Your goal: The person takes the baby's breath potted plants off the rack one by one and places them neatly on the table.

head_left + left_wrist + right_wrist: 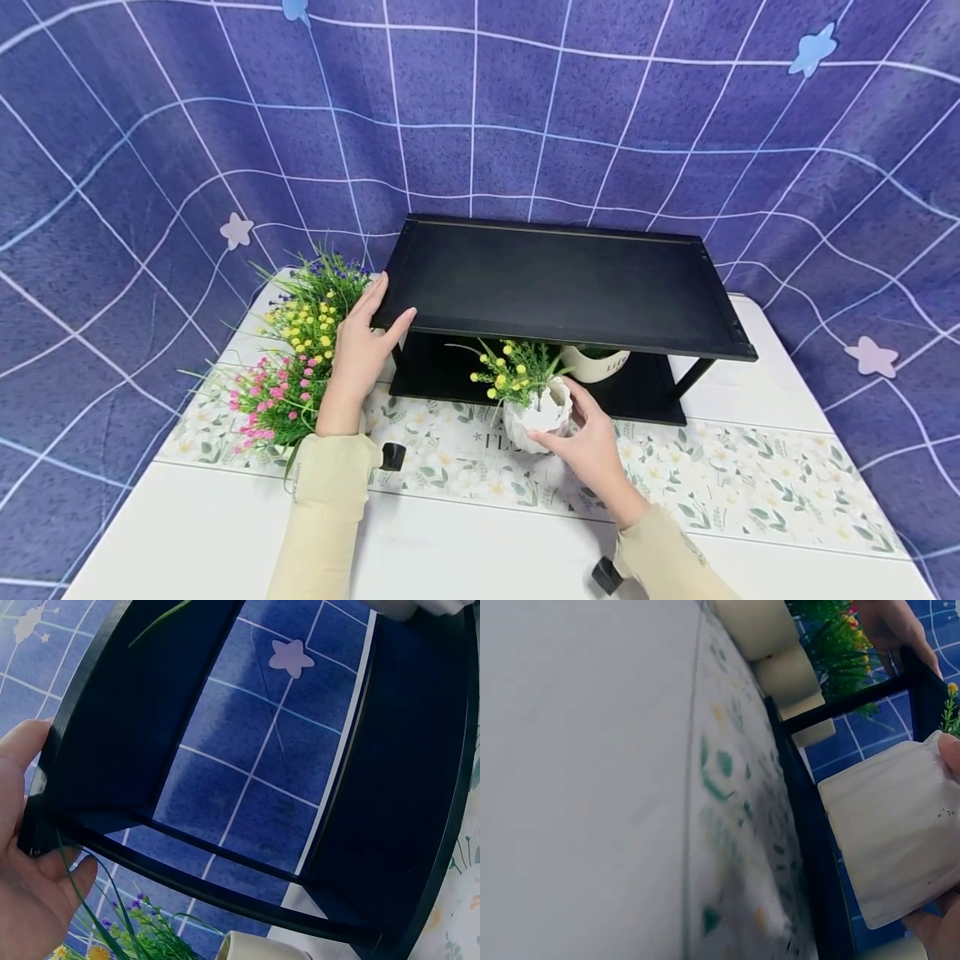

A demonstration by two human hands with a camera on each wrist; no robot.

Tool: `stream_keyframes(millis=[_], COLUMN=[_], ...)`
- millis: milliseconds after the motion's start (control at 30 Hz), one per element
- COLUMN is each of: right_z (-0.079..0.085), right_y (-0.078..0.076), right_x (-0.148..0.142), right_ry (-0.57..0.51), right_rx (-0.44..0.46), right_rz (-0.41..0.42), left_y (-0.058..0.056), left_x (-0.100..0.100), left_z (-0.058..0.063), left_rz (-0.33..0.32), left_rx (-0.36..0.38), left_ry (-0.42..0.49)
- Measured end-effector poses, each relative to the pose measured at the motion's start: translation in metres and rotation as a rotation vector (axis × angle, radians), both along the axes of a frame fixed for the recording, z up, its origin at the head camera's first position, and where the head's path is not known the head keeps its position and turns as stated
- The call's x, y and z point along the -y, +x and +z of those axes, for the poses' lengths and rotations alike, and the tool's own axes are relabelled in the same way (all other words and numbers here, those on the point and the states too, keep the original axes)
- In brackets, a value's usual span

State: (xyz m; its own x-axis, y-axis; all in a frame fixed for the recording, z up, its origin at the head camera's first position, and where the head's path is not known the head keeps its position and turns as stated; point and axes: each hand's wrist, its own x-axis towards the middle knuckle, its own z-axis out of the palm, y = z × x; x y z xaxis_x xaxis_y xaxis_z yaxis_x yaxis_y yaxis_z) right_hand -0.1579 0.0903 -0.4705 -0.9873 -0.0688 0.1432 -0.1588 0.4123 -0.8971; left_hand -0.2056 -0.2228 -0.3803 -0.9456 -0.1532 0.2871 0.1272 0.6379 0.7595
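Observation:
A black two-tier shelf (547,283) stands on the table. My left hand (358,354) grips the front left corner of its upper board, the thumb lying along the front edge. In the left wrist view, fingers (81,881) show at the underside of that corner. My right hand (596,446) holds a white ribbed flowerpot (517,427) with yellow artificial flowers, thumb on the near side and fingers on the far side. The pot is tilted, just in front of the shelf's lower board (442,375). In the right wrist view, the pot's pale base (892,832) faces the camera.
A second pot (592,365) with lettering stands on the lower board, partly under the upper one. Left of the shelf are potted flowers in pink (270,396), yellow (303,325) and purple. A floral runner (750,475) crosses the white table. Blue gridded cloth (480,100) hangs behind.

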Motion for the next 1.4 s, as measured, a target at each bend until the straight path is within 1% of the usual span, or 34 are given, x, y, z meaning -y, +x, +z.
stream_keyframes(millis=[100, 233, 300, 533, 733, 833, 1033, 1300, 1400], right_z=[-0.003, -0.005, -0.004, 0.002, 0.004, 0.004, 0.005, 0.002, 0.001], right_y=[0.006, 0.013, 0.016, 0.027, 0.031, 0.033, 0.035, 0.035, 0.035], right_x=[-0.010, -0.023, -0.030, -0.053, -0.074, -0.084, -0.104, -0.129, -0.139], right_ry=[0.034, 0.040, 0.039, 0.065, 0.065, 0.059, 0.042, 0.030, 0.020], right_rx=[0.007, 0.037, 0.056, 0.067, 0.082, 0.102, 0.118, 0.123, 0.134], right_rz=[-0.012, -0.049, -0.070, -0.140, -0.211, -0.263, -0.392, -0.523, -0.560], left_y=[0.000, 0.000, 0.001, 0.000, -0.001, -0.002, -0.003, -0.004, -0.003], left_x=[0.001, 0.001, 0.001, 0.002, 0.002, 0.001, 0.000, -0.001, -0.001], left_z=[0.000, -0.001, -0.002, -0.003, -0.004, -0.005, -0.004, -0.003, -0.004], left_rz=[0.002, 0.002, 0.003, 0.006, 0.008, 0.008, 0.003, 0.007, 0.003], left_rx=[0.001, 0.002, 0.000, -0.014, -0.035, -0.047, -0.046, -0.047, -0.048], left_ry=[0.002, 0.013, 0.020, 0.017, 0.014, 0.013, 0.017, 0.009, 0.013])
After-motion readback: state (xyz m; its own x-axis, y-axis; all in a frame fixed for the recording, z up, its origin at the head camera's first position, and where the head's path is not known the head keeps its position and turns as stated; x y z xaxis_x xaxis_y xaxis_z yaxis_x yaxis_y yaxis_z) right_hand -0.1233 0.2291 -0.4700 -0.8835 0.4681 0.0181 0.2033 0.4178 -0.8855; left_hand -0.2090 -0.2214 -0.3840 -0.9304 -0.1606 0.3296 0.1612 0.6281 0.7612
